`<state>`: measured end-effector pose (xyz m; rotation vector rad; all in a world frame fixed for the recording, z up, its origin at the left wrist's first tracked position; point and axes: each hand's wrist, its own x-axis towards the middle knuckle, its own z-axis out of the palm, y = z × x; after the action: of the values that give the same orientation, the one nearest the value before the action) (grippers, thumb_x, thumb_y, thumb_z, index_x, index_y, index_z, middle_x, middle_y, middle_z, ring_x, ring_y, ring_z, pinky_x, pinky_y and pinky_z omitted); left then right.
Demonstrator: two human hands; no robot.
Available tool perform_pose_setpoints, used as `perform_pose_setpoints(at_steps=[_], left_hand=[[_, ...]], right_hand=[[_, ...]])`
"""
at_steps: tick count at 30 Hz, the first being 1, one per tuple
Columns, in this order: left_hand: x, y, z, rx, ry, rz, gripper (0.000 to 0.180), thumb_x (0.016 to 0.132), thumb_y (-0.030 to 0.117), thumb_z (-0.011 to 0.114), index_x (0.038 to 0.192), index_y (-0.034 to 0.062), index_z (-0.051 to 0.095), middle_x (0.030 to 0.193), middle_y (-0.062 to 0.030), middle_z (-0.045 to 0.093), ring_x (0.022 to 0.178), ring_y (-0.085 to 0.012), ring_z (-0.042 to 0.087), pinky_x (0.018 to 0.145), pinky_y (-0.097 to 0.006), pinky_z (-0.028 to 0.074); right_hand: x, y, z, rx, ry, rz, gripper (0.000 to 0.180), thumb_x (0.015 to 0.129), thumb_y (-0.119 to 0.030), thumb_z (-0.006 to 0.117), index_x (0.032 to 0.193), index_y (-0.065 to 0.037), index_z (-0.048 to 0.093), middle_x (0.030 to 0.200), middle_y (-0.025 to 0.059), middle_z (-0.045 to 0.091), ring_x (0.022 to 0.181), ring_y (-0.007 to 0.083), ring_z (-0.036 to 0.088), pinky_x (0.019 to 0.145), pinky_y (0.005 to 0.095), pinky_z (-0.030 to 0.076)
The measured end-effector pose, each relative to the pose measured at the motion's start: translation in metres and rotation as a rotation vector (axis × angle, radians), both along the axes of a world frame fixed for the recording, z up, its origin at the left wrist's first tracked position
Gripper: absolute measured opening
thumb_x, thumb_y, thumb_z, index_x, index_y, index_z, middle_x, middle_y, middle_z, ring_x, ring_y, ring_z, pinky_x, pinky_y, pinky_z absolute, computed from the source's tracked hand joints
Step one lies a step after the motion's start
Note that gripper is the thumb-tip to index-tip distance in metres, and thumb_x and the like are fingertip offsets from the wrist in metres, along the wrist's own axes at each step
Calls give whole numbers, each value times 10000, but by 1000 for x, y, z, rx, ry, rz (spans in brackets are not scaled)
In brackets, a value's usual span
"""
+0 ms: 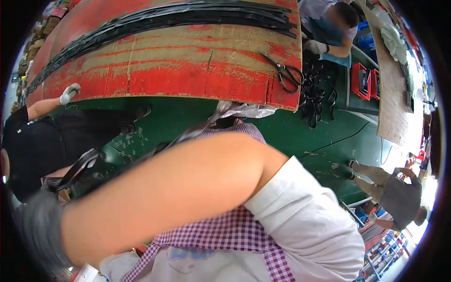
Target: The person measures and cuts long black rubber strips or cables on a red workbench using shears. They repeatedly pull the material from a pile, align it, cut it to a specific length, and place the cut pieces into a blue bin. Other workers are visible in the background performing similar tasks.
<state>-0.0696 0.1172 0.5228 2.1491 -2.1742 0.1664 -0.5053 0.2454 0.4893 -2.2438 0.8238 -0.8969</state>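
Note:
A bare forearm crosses the view from a white-sleeved shoulder (300, 221) at the right down to the lower left. It ends in my right hand (41, 230), in a grey glove, blurred at the rim; what it grips is unclear. Black strips (87, 162) run from beside that hand up behind the arm. My left hand is out of sight. A purple checked apron (225, 232) covers my chest below the arm.
A worn red table (188, 70) carries a long bundle of black strips (155, 19) and black scissors (284, 73). A co-worker's white-gloved hand (69, 93) rests on its left edge. Another person (329, 28) works at the far right beside black loops (312, 91) and red bins (361, 80). The floor (329, 136) is green.

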Motion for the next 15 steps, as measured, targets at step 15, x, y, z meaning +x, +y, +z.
perform_pose_setpoints(at_steps=[15], left_hand=[[59, -112, -52, -99, 195, 87, 312, 840, 145, 427, 1119, 12, 470, 1035, -109, 559, 966, -240, 533, 827, -325, 424]], right_hand=[[-52, -102, -28, 237, 524, -74, 159, 838, -197, 486, 848, -40, 507, 686, 81, 569, 665, 195, 574, 587, 313, 442]])
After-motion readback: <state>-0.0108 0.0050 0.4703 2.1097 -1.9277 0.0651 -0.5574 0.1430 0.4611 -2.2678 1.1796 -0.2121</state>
